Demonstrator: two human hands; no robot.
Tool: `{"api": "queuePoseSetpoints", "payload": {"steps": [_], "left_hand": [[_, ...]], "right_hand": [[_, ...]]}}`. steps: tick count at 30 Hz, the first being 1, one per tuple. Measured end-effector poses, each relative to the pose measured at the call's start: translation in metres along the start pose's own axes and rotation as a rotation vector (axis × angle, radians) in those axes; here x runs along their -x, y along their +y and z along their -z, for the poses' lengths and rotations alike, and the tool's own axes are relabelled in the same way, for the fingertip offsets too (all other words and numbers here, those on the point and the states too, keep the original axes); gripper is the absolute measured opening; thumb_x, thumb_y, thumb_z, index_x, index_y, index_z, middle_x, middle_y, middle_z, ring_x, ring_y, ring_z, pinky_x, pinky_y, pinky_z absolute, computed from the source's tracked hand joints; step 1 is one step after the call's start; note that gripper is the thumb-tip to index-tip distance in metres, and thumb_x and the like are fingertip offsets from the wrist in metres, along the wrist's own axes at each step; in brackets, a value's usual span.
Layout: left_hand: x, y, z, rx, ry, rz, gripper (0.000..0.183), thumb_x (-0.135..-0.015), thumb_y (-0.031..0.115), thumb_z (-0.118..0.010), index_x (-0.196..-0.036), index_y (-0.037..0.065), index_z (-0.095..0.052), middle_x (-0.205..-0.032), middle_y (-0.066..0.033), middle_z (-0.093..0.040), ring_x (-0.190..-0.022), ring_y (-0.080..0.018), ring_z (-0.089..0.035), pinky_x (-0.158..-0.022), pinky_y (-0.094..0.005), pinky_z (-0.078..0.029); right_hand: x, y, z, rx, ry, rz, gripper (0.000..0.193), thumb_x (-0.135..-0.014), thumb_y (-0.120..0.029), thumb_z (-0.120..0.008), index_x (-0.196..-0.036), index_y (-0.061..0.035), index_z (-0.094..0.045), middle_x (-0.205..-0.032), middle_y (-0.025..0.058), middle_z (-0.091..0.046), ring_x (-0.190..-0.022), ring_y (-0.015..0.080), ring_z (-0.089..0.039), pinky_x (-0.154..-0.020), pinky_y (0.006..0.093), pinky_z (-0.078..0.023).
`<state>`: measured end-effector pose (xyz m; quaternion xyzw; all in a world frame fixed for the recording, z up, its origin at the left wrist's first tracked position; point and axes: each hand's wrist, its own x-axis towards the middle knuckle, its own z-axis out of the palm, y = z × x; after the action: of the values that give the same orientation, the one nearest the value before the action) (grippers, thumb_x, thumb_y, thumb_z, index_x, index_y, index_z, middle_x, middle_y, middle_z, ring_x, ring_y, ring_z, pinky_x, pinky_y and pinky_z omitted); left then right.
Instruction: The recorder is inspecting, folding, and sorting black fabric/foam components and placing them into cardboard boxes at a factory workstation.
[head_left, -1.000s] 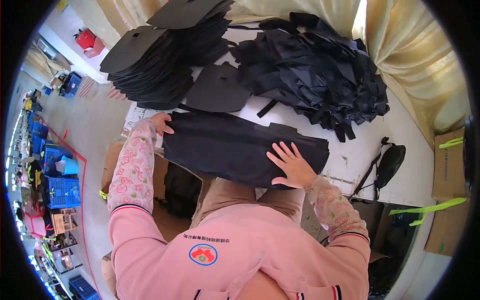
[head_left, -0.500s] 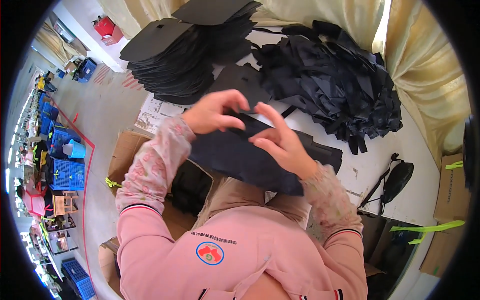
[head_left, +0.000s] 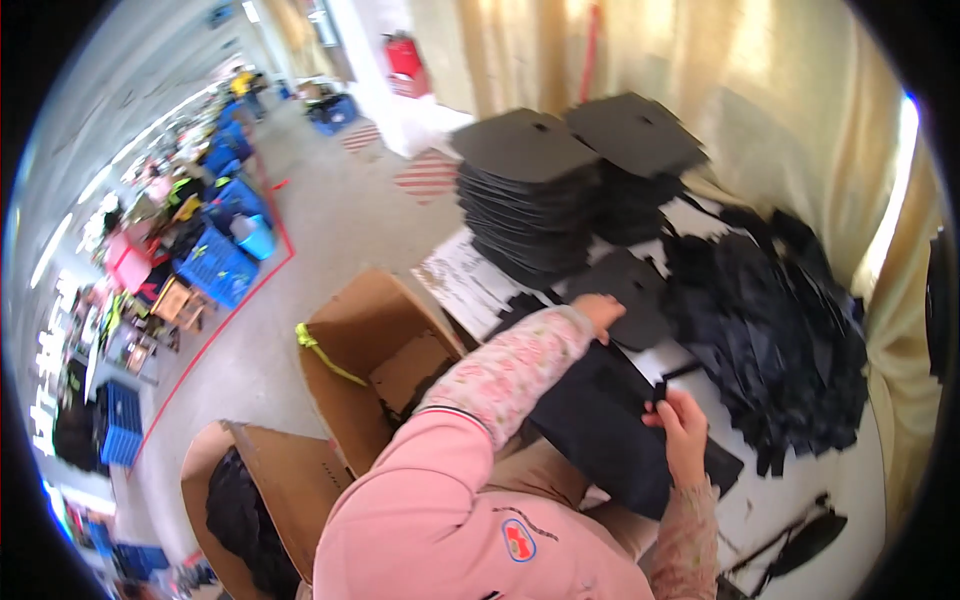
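Two hands work over a black cloth [head_left: 600, 410] at the table's [head_left: 455, 280] near edge.
The right hand [head_left: 684, 430] pinches a small black strip [head_left: 660, 391]; the left hand [head_left: 600, 314] reaches to the loose dark panel [head_left: 630, 290], but I cannot tell if it grips. The panel stack [head_left: 525, 215] and cloth heap [head_left: 770, 350] stand farther, probably to keep near space for working.

Right of centre, the left hand [head_left: 600, 315] is now reaching a flat dark-grey panel [head_left: 630, 290], the right hand [head_left: 683, 430] pinching a narrow black strap [head_left: 660, 391].
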<state>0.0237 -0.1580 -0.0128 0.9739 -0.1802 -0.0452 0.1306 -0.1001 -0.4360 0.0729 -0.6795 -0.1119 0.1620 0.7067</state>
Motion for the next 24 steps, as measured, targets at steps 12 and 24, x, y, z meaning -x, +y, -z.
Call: {"api": "queuePoseSetpoints", "payload": {"steps": [12,24], "left_hand": [[0.032,-0.005,0.021,0.407,0.738,-0.011,0.055,-0.075,-0.006,-0.048,-0.128,0.005,-0.056,-0.127,-0.0191,-0.058,-0.119,-0.0353,-0.056,-0.102,-0.0378,-0.045],[0.161,0.095,0.131,0.934,0.375,-0.022,0.028,-0.093,0.000,-0.050,-0.120,-0.002,-0.059,-0.098,-0.0001,-0.063,-0.087,-0.0090,-0.054,-0.078,-0.0248,-0.046]], "right_hand": [[-0.007,0.013,-0.015,0.165,0.087,0.083,0.008,-0.093,-0.008,-0.062,-0.096,-0.0006,-0.062,-0.076,0.0007,-0.063,-0.058,0.0034,-0.053,-0.049,0.0181,-0.041],[-0.053,-0.024,-0.022,0.207,0.392,0.425,0.007,-0.087,-0.005,-0.066,-0.091,-0.0003,-0.061,-0.070,-0.0009,-0.059,-0.056,0.0023,-0.047,-0.050,0.0205,-0.038]]}}
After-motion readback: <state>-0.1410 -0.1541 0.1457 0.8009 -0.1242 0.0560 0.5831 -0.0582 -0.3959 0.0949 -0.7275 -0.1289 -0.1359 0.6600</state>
